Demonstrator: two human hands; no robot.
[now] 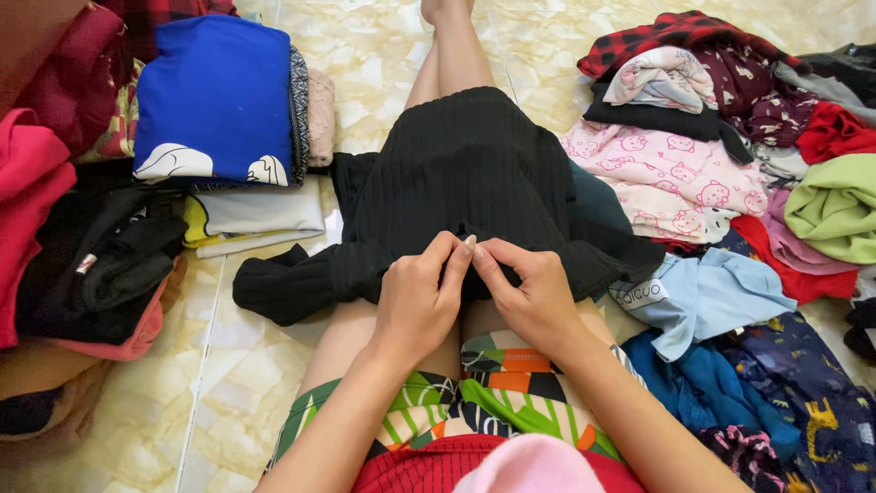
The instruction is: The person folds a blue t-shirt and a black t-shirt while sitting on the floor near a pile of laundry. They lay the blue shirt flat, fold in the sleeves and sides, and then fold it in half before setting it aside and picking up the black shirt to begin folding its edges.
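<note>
Covering the right side of the tiled floor [383,55], a large unsorted heap of mixed clothes [730,183] is left to be dealt with. A smaller stack of folded garments topped by a blue printed top [214,91] is already laid at the left. A black ribbed knit garment [465,173] is spread over the legs, unfolded, its near edge pinched by the left hand [415,301] and right hand [534,297].

Home floor – marble-look tiles [365,55], folded stack [228,119], loose clothes heap [730,183] – laundry sorting.
</note>
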